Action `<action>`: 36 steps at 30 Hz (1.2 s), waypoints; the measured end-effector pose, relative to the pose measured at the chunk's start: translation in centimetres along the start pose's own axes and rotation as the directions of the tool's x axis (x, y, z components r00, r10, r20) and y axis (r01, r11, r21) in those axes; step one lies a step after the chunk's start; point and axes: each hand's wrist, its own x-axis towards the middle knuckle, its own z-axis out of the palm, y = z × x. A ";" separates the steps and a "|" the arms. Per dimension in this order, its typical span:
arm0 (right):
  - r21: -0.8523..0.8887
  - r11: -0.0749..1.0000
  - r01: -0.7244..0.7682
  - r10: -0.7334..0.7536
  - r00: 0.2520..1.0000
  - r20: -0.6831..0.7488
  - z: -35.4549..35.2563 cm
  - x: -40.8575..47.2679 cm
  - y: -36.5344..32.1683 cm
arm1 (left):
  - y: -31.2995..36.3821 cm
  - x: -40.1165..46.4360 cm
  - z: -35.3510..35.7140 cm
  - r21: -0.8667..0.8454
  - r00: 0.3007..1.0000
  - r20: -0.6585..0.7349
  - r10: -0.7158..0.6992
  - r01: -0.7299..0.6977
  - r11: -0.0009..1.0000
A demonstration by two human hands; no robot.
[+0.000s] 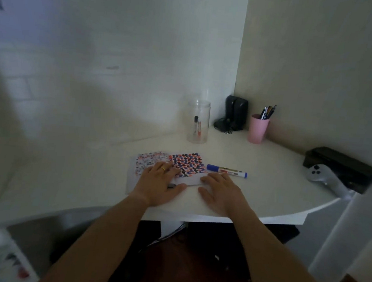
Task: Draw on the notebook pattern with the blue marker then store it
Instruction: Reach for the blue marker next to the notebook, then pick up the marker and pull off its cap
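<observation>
From the head camera, I see the blue marker (226, 171) lying on the desk (267, 181) just beyond my right hand (220, 192), capped, its long axis running left to right with the cap end toward the notebook (178, 165). My right hand is clearly the nearer one; it rests flat, fingers spread, holding nothing, fingertips just short of the barrel. My left hand (161, 183) lies flat and spread on the notebook's patterned page, pinning it. I judge the next move to be a short forward reach with the right hand, nothing blocking it. Farther back stand a clear jar (198, 121) with a couple of markers inside, likely the storage spot, and a pink cup (258, 129) of pens to its right. A game controller (325, 177) sits well apart at far right.
</observation>
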 end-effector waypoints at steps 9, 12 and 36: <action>0.061 0.997 0.052 -0.030 0.947 -0.319 -0.9 -0.2 2.2 | -1.3 0.5 1.7 -0.056 0.999 -0.040 -0.011 0.008 0.998; 0.009 0.999 -0.034 0.035 0.939 -0.341 -2.0 1.5 3.7 | -1.4 0.4 1.9 -0.087 0.999 -0.047 -0.016 0.012 0.996; 0.748 0.663 0.010 0.091 0.991 -0.094 1.5 13.7 2.6 | -5.9 13.3 0.5 -0.268 0.986 -0.070 0.154 -0.168 0.949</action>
